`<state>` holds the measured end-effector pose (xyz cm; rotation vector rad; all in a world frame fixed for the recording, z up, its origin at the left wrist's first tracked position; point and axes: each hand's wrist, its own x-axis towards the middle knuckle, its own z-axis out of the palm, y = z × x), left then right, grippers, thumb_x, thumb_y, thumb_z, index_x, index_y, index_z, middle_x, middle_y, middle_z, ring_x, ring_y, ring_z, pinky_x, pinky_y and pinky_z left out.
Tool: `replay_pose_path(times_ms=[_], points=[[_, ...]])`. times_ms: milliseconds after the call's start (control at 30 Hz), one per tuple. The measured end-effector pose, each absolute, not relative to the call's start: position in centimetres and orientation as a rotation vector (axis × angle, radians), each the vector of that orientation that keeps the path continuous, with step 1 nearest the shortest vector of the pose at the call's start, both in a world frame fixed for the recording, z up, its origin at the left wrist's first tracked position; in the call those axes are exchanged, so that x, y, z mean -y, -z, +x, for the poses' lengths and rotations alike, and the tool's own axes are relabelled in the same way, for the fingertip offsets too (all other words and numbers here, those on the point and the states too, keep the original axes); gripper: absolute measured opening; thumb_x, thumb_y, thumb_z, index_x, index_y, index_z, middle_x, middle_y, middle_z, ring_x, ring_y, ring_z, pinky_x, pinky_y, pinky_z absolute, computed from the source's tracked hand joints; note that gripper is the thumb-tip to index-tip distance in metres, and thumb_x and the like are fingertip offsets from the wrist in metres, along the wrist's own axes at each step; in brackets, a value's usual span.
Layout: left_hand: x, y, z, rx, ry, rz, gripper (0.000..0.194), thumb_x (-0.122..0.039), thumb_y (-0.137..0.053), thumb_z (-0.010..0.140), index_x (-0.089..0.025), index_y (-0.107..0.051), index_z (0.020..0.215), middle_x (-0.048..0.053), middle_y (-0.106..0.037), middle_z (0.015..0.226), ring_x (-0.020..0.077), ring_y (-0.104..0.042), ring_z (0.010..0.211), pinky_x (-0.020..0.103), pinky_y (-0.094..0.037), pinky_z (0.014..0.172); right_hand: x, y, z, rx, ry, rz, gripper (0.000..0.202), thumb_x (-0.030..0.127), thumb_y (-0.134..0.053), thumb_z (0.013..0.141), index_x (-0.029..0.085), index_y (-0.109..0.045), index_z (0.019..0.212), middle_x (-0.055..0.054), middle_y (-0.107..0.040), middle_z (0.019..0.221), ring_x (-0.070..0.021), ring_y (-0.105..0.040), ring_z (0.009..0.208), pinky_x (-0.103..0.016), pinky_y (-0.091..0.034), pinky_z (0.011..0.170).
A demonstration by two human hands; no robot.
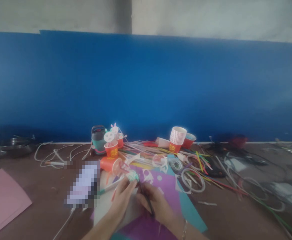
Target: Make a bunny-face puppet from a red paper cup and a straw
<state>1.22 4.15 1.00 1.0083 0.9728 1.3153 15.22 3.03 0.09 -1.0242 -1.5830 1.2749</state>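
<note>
Low in the middle of the view, my left hand [123,197] pinches a small white paper piece with green marks [133,176]. Close beside it on the right, my right hand [154,200] is closed around dark scissors [147,196], whose blades point up toward the paper piece. Whether the blades touch the paper is too blurred to tell. Beneath both hands lie purple paper [164,183] and teal paper [192,213]. An orange-red cup [111,165] lies on its side just beyond my left hand.
Decorated cups [111,150] and a dark-and-teal bottle [98,140] stand behind. Stacked cups [177,138], a tape roll [176,165], pipe cleaners and coiled tubing [193,180] spread to the right. A pixelated phone [83,183] and pink paper [4,203] lie left.
</note>
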Motion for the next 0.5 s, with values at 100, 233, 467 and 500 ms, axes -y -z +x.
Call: replay_pose_path(times_ms=[100,233,467,500], points=[[-4.26,-0.87,1.19,-0.968,-1.315,1.014,0.03,-0.044,-0.075,0.07,-0.017,-0.072,0.083,0.005,-0.069,0.083,0.0236,-0.059,0.086,0.032,-0.044,0.082,-3.02,-0.08,15.24,1.6,-1.26,-0.993,0.04,0.056,-0.066,0.077,0.019,-0.052,0.076,0.004,-0.045,0.062,-0.0102,-0.039,0.055,-0.022,-0.034,0.048],[-4.43,-0.45,1.1,-0.962,-1.312,1.047,0.027,-0.042,-0.073,0.073,-0.018,-0.072,0.085,0.005,-0.069,0.084,0.0231,-0.059,0.087,0.032,-0.044,0.083,-2.89,-0.35,15.23,1.58,-1.313,-0.971,0.04,0.058,-0.063,0.079,0.019,-0.051,0.078,0.004,-0.045,0.062,-0.0091,-0.038,0.053,-0.021,-0.032,0.047],[-4.26,-0.72,1.15,-0.953,-1.324,1.058,0.026,-0.042,-0.073,0.074,-0.018,-0.073,0.085,0.003,-0.067,0.078,0.0235,-0.06,0.087,0.032,-0.045,0.083,-2.86,-0.45,15.08,1.564,-1.343,-1.003,0.042,0.059,-0.062,0.079,0.019,-0.049,0.076,0.005,-0.041,0.06,-0.0083,-0.034,0.051,-0.021,-0.028,0.045],[-4.26,-0.74,1.15,-0.949,-1.321,1.059,0.025,-0.041,-0.073,0.074,-0.018,-0.073,0.085,0.003,-0.068,0.078,0.0235,-0.06,0.087,0.032,-0.045,0.083,-2.9,-0.38,15.08,1.566,-1.335,-1.005,0.042,0.059,-0.062,0.079,0.019,-0.049,0.076,0.005,-0.041,0.059,-0.0082,-0.034,0.051,-0.021,-0.028,0.045]])
